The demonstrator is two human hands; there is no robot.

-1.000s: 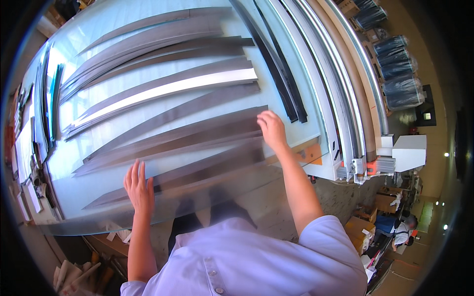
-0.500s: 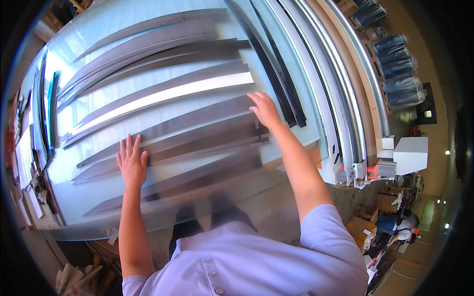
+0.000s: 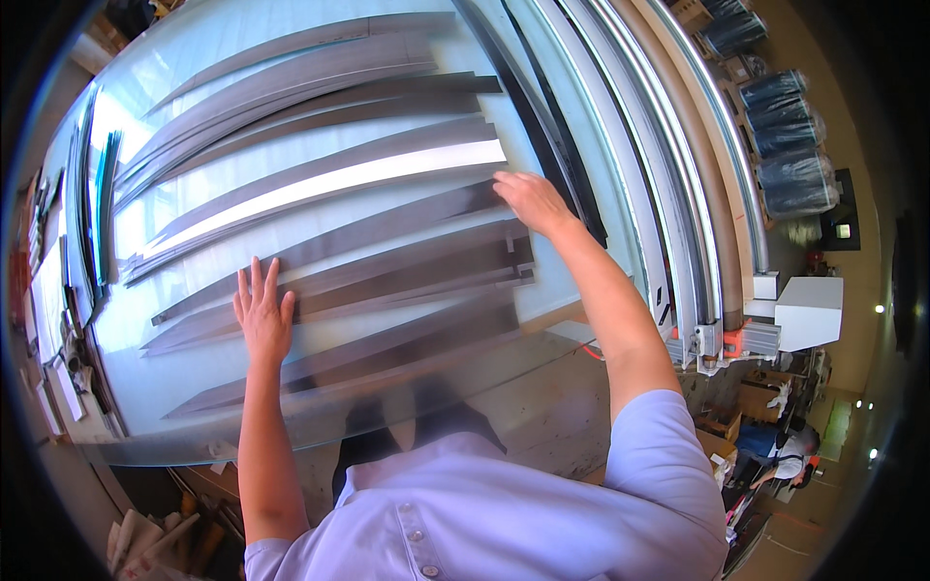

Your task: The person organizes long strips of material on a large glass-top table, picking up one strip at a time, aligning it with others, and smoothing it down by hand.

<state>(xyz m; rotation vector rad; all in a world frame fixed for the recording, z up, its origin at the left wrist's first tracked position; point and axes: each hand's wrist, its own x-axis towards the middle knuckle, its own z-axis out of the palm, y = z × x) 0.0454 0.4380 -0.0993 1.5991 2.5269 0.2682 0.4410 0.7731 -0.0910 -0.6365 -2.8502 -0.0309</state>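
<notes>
Long dark grey strips lie side by side on a pale, glossy table. My left hand [image 3: 263, 316] rests flat with fingers spread, its fingertips on the left part of one dark grey strip [image 3: 387, 225]. At that strip's right end, my right hand [image 3: 536, 202] has its fingers pressed together at the corner; the thumb is mostly hidden. Just beyond lies a bright white strip [image 3: 358, 184] between darker ones. Closer to me is another group of strips [image 3: 417, 266] with small notches at the right end, and a further strip [image 3: 387, 344] lies near the table's front edge.
More grey strips [image 3: 291, 87] are stacked toward the far side of the table [image 3: 572, 281]. Metal rails [image 3: 668, 155] run along the right. Dark wrapped rolls [image 3: 794, 145] and a white box [image 3: 810, 312] stand beyond. Another person [image 3: 790, 450] is at the lower right.
My right hand's fingers, spread apart before, have drawn together at the strip's right end. My left hand stays flat on the strip. The view has shifted slightly.
</notes>
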